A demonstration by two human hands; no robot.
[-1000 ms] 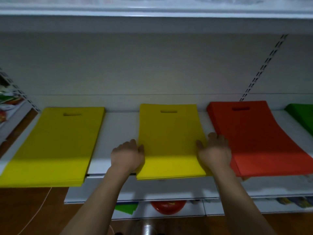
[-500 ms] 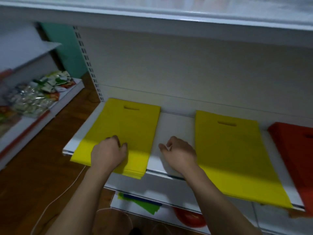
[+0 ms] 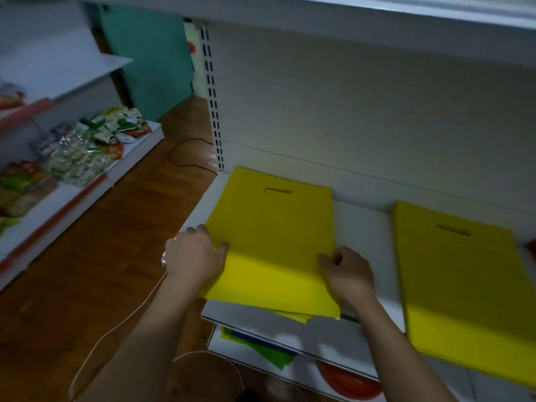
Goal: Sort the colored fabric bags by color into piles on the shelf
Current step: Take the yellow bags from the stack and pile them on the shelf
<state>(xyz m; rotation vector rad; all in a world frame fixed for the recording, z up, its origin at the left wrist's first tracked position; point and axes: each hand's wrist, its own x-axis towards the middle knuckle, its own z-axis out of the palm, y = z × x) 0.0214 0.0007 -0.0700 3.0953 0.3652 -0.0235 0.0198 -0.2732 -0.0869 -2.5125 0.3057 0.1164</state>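
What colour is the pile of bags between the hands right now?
Yellow; the pile of bags is one plain colour, clearest in the head view.

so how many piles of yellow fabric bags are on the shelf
2: the left pile of yellow fabric bags, between both hands, and the right pile of yellow fabric bags, untouched. More piles may lie out of frame.
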